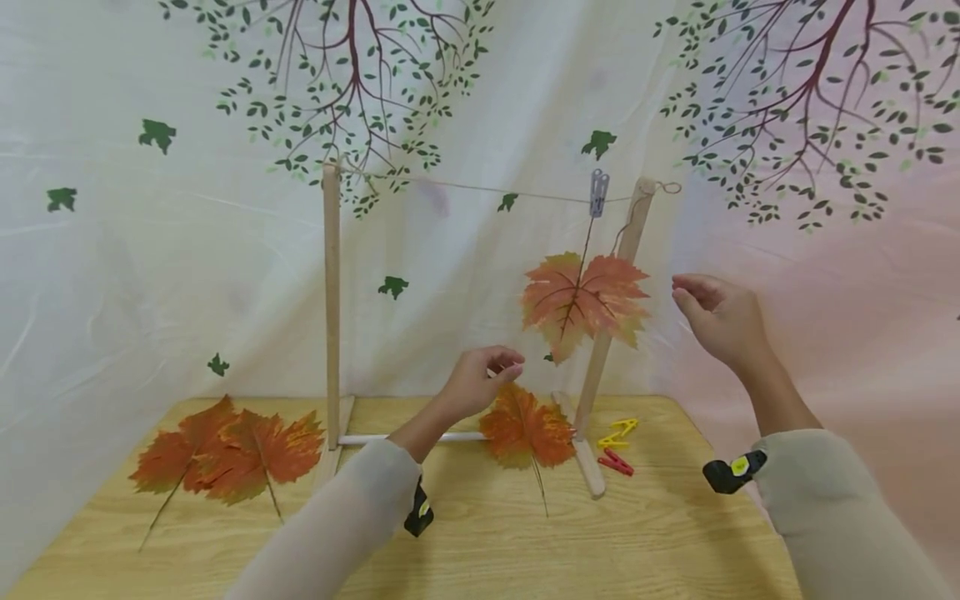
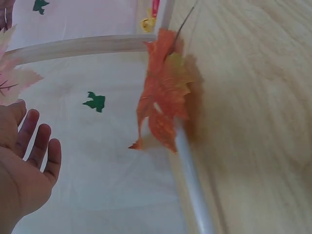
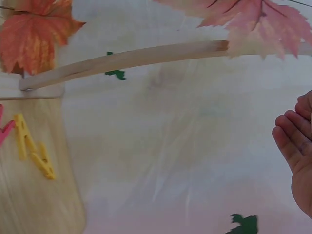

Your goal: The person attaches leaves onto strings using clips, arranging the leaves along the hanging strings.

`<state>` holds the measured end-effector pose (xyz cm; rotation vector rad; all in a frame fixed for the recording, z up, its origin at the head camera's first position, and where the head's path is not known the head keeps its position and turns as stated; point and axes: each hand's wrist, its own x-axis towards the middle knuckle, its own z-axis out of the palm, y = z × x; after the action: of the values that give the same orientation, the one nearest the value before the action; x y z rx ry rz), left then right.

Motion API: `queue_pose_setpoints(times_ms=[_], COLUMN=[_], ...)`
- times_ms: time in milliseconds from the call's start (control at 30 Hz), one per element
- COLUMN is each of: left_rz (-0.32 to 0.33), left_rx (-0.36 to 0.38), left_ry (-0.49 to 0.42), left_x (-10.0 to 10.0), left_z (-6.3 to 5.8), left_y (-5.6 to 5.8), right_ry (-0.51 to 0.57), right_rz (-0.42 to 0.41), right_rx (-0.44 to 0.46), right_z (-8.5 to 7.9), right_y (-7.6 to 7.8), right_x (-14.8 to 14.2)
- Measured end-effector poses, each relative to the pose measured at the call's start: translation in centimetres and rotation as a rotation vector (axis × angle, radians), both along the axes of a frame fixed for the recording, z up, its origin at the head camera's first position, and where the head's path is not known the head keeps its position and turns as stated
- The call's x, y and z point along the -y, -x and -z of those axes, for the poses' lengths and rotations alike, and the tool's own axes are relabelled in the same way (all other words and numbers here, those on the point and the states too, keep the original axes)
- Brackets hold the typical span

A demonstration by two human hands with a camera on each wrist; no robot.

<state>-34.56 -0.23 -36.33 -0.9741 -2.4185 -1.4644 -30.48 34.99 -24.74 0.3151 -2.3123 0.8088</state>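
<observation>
Spread across the bottom of the head view, a wood-grain table (image 1: 487,567) with cut-off far corners; behind, filling the rest, a pale, creased cloth backdrop (image 1: 255,258), pinkish toward the right edge, printed with dark-red branches (image 1: 356,50) along the top and scattered green leaf shapes (image 1: 157,135). Standing at mid-frame, a wooden stand, with a left post (image 1: 332,308) and a tilted right post (image 1: 637,221), linked low down by a white rod (image 1: 459,437) and up high by a thin string (image 1: 480,188). Dangling right of centre, in front of the right post, an orange-red hanging leaf (image 1: 592,292), stem up, beneath a grey clothespin (image 1: 597,196) on the string. Lying below, over the right end of the rod, a lower leaf (image 1: 525,425); overlapping at lower left, two more leaves (image 1: 258,454). Right of the stand's foot, yellow clothespins (image 1: 619,435) and a red clothespin (image 1: 617,462). Reaching up from bottom centre in a pale sleeve (image 1: 330,525), a left hand (image 1: 476,379), near the hanging leaf's lower left, above the lower leaf, empty, fingers loosely bent and slightly spread. Raised higher at right, turned inward toward the hanging leaf and apart from it, a right hand (image 1: 723,325), likewise empty, fingers relaxed and close together.
</observation>
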Motion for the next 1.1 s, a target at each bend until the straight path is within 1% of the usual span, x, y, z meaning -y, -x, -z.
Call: queue_pose_setpoints(times_ms=[167,233,333,433,467,533,633,733,800,867,967,1100], left_rz=[0.038,0.050,0.063,0.085,0.092,0.106,0.131,0.178,0.199,0.208,0.205,0.207], left_rx=[0.010,-0.011,-0.017,-0.025,-0.011,-0.006,0.007,-0.005,-0.023,-0.048,-0.108,-0.193], left_ry=[0.054,0.083,0.111,0.137,0.145,0.163,0.183,0.207,0.249,0.297,0.389,0.520], left_x=[-0.5,-0.7,-1.0,-1.2,-1.2,-1.3,-1.5,-1.5,-1.6,-1.7,-1.9,-2.1], left_z=[2.1,2.9,4.0,4.6,4.7,5.1,5.7,6.3,6.7,7.1,7.6,7.9], left_y=[-0.4,-0.4,-0.6,-1.0,-1.1,-1.3,-1.4,-1.3,-1.4,-1.3,-1.3,-1.6], right_ry=[0.001,-0.004,-0.014,-0.020,-0.022,-0.032,-0.055,-0.063,-0.075,-0.089,-0.136,-0.192], right_rz=[0.001,-0.003,-0.014,-0.025,-0.028,-0.031,-0.032,-0.045,-0.056,-0.075,-0.106,-0.149], right_rx=[0.036,0.051,0.069,0.095,0.106,0.124,0.176,0.234,0.264,0.273,0.267,0.279], right_z=[2.6,3.7,5.5,7.5,8.1,9.6,11.7,13.5,14.5,15.4,16.7,18.1], right_y=[0.3,0.4,0.6,0.5,0.5,0.5,0.6,0.5,0.4,0.3,0.3,0.2], right_x=[-0.4,-0.6,-0.7,-1.1,-1.2,-1.5,-1.9,-1.9,-1.7,-1.6,-1.3,-0.9])
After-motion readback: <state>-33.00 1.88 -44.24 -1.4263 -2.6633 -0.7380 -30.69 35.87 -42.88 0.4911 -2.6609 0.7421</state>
